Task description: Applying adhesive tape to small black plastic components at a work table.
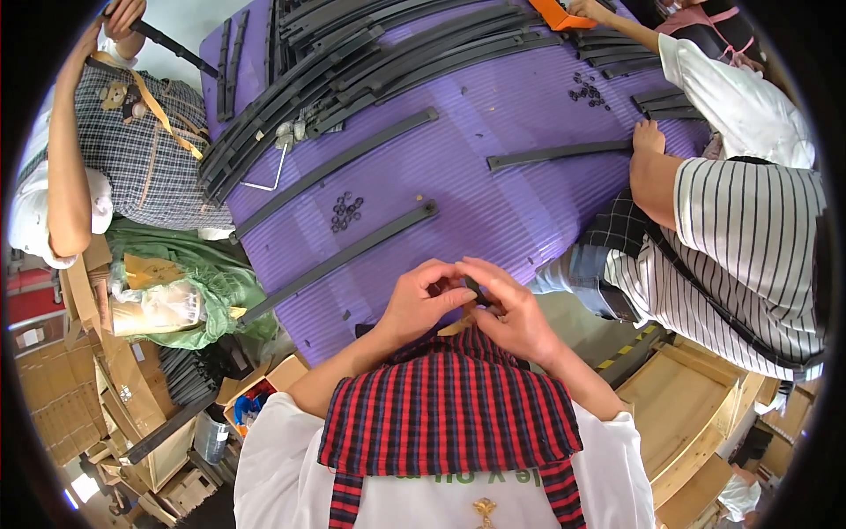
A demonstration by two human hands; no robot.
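Observation:
My left hand (425,300) and my right hand (509,310) meet at the near edge of the purple corrugated table cover (388,273), fingers bent and tips together. Between them shows a small dark piece (474,287), mostly hidden by the fingers; its kind cannot be made out. Left of my hands, a long black strip (352,256) lies slanting across the cover, a hole at its far end. Beyond it is a loose cluster of small black rings (346,212). A second black strip (339,172) lies farther off, roughly parallel.
Long black strips (352,66) are heaped at the back, near a bent metal rod (278,167). At right a person's hand (648,138) touches another strip (560,153). More rings (589,92) lie beyond. Co-workers stand left and right. A green bag (216,295) and cardboard boxes sit lower left.

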